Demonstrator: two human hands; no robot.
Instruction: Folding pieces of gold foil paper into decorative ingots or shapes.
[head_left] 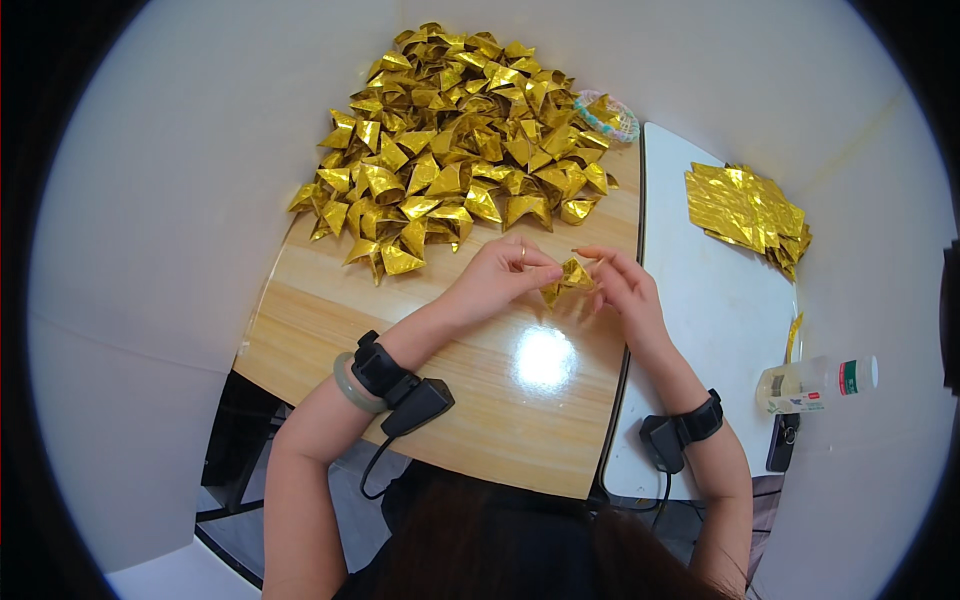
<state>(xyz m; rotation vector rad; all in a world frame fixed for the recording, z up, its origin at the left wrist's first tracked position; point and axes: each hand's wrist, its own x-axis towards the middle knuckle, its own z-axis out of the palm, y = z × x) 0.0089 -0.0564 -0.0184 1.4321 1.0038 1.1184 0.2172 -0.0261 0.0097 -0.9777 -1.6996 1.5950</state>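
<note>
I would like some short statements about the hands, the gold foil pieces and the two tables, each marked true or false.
1. Both hands, left hand and right hand, hold one small folded gold foil piece between them. True.
2. The big heap of folded gold foil pieces lies on the white table. False: it lies on the light wooden table.
3. A stack of flat gold foil sheets lies on the white table. True.
4. The clear plastic bottle stands upright. False: it lies on its side.
5. Each wrist has a black band. True.
</note>
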